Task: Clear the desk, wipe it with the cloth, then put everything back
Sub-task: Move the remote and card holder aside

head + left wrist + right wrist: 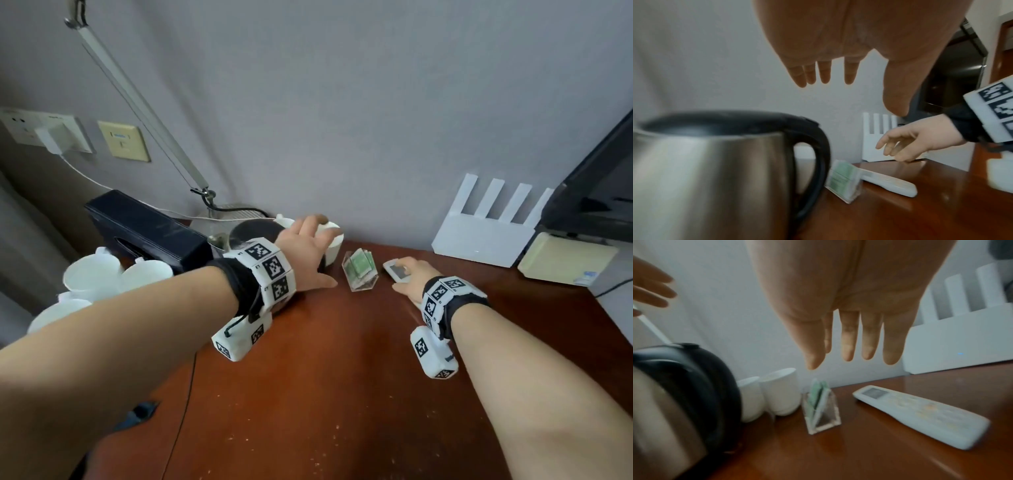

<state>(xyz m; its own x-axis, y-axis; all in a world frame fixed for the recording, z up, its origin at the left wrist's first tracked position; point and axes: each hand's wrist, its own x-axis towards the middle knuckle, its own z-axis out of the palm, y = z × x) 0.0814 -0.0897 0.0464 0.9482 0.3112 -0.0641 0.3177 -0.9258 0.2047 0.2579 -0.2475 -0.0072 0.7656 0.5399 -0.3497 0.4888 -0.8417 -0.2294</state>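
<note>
Nearest, bare brown surface (pixel 308 394), speckled with crumbs, a thin black cord trailing over its left edge. Further in, left hand (pixel 305 253) above the steel kettle (pixel 715 170), fingers straight and spread, grip released, touching nothing in the wrist view. Right hand (pixel 411 277) over the white remote (pixel 920 417), fingers straight, grip released; from the wrist view, hovering apart from it. Between the hands, a clear triangular holder (pixel 359 272) with green packets, standing on the surface just left of the remote. Behind the kettle, two white cups (pixel 768 395) side by side, near the wall. Off to the left, more white cups (pixel 102 277) and a black box (pixel 147 233). Farther back, a lamp base (pixel 226 214) with its slanted arm, a white router (pixel 486 236) against the wall, a cream box (pixel 565 260) beside it, a dark screen (pixel 596 185) at the right. No cloth in view.
</note>
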